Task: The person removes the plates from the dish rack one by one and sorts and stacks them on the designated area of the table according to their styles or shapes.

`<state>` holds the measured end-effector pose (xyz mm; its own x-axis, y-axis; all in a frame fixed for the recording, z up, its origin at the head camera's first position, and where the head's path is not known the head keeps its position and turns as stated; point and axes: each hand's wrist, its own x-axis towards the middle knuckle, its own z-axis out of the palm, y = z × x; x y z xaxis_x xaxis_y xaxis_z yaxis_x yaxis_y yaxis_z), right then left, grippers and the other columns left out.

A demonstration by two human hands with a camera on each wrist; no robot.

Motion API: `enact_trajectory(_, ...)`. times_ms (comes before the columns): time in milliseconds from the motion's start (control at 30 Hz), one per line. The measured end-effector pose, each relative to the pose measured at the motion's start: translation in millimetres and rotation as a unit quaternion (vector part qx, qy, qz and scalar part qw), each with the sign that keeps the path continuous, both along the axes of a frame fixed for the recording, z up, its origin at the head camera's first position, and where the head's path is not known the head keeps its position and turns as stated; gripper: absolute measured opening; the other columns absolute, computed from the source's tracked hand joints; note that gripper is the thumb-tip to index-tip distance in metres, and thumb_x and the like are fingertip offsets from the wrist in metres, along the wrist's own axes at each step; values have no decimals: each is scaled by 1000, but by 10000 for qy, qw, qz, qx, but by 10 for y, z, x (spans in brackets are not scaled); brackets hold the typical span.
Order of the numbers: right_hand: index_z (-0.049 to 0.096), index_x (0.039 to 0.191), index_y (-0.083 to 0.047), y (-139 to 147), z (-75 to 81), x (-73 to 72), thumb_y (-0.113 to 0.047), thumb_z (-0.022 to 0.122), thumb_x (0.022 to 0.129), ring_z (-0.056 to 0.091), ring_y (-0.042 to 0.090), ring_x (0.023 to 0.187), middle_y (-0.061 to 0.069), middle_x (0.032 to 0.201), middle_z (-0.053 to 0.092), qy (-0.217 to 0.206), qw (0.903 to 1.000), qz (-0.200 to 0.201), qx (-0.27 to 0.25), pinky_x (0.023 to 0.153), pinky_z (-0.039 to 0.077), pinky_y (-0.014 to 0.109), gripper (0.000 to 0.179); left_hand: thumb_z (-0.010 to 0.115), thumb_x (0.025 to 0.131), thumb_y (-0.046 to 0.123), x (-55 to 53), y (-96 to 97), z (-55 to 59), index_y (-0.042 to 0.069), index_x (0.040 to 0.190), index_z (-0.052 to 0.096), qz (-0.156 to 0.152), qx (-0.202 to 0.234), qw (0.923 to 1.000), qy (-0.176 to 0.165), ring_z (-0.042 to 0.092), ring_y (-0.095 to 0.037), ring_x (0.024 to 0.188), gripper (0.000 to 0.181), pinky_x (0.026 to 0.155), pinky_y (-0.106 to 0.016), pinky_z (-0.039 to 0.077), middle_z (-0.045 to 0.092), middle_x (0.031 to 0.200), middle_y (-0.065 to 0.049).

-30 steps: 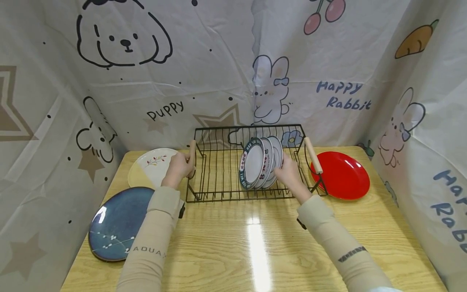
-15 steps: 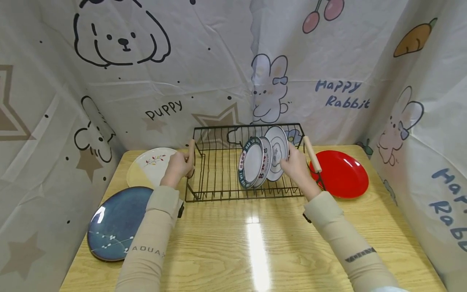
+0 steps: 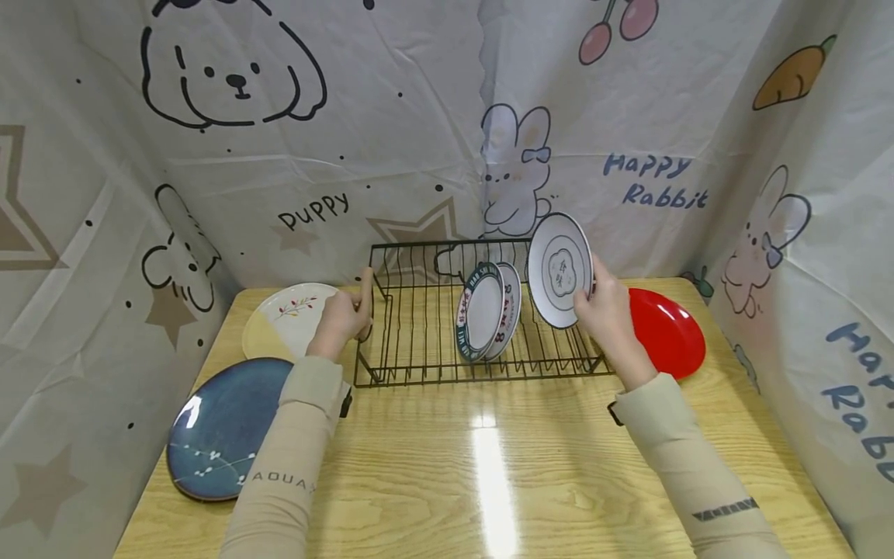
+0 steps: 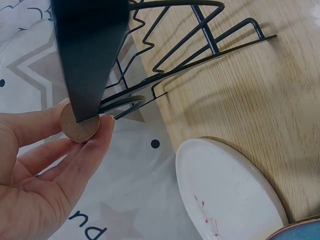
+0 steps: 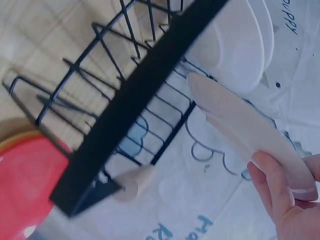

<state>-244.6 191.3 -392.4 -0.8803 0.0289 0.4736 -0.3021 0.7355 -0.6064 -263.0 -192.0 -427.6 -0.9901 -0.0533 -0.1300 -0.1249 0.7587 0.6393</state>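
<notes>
A black wire dish rack (image 3: 426, 341) stands at the back of the wooden table. My left hand (image 3: 342, 320) grips its left wooden handle (image 4: 80, 125). My right hand (image 3: 606, 310) holds a small white plate (image 3: 560, 270) with a dark rim upright, lifted above the rack's right end. The right wrist view shows that plate's (image 5: 245, 131) back with my fingers (image 5: 277, 192) on its edge. Two more small plates (image 3: 489, 310) stand upright in the rack, the front one with a dark green lettered rim.
A red plate (image 3: 667, 332) lies right of the rack, partly behind my right hand. A white plate with a twig pattern (image 3: 282, 322) and a large blue plate (image 3: 223, 427) lie at the left. Printed cloth walls close in three sides.
My right hand has lifted the rearmost small plate out of the rack, up and to the right. The left hand has stayed on the rack's handle.
</notes>
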Motion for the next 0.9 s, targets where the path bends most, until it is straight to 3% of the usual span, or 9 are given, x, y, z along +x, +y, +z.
enact_trajectory(133,51,118,4,121,60,83,12,49,74,59,42,83,30,104,60,194,9996,-143,-166,64,48,51,45,22,92,59,10,4,-1,-1,71,59,102,56,9999,-79,61,-29,61,74,47,-30,33,67,75,-21)
enact_trajectory(233,51,119,6,221,95,148,14,49,74,58,42,84,30,105,60,430,9982,-254,-342,66,47,51,45,16,87,68,15,4,-1,0,67,57,148,115,9998,-95,61,-29,62,81,47,-31,33,66,74,-21)
enact_trajectory(400,52,121,4,399,145,249,14,50,74,56,36,68,27,107,61,718,9944,-645,-440,49,38,26,48,17,87,67,22,-1,0,0,69,59,95,87,9999,-108,60,-29,62,81,48,-31,34,67,75,-21)
enact_trajectory(467,52,122,3,464,165,294,13,50,75,57,35,69,26,108,62,687,9929,-833,-501,47,31,15,48,17,87,67,20,0,-3,0,66,57,103,102,9998,-109,60,-29,60,81,47,-31,33,66,72,-21)
enact_trajectory(567,52,123,3,548,195,365,12,51,77,61,35,79,25,110,61,564,9904,-1093,-636,54,30,5,47,17,86,68,18,4,-5,3,63,54,127,129,9998,-96,59,-28,59,79,46,-30,33,65,69,-20)
enact_trajectory(767,50,126,0,717,218,516,9,53,79,58,31,85,22,112,61,367,9825,-1630,-822,63,34,9,47,19,89,64,18,5,-12,5,61,48,110,122,9998,-85,57,-25,55,71,46,-30,33,65,68,-19)
enact_trajectory(900,50,127,-1,854,200,622,6,55,80,54,27,89,19,116,59,146,9742,-2050,-933,68,35,11,48,24,93,55,6,8,-7,3,60,52,133,55,9999,-70,54,-22,51,68,45,-29,32,66,69,-19)
